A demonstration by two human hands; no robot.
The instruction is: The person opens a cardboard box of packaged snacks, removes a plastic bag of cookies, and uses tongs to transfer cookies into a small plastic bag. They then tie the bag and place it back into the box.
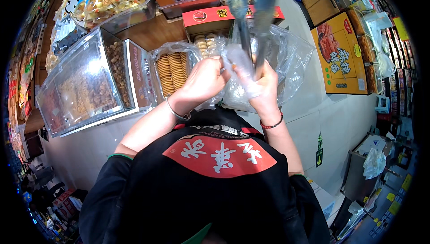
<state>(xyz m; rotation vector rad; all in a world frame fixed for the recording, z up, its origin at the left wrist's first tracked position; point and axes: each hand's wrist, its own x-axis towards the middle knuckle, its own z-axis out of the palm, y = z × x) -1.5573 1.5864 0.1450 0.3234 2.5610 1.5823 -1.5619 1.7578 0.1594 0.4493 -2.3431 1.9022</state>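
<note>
My left hand (207, 79) is closed, its fingers pinching clear plastic bag film (237, 62) in front of my chest. Close beside it, my right hand (263, 85) grips a pair of tongs (242, 18) that point up and away, blurred at the far end. The film also lies across my right thumb and fingers. Round biscuits (170, 71) stand in stacked rows in a lined box just left of my left hand. Paler biscuits (206, 42) sit in a red box (204, 18) beyond it. A large clear liner bag (291, 58) spreads open behind my right hand.
To the left stands a clear-lidded bin (78, 85) of crumbly brown snacks. Wrapped snacks (109, 2) fill a tub at the far left. A yellow carton (339, 53) stands on the right beside clear snack boxes (365, 47). Grey floor tiles (300, 109) show between.
</note>
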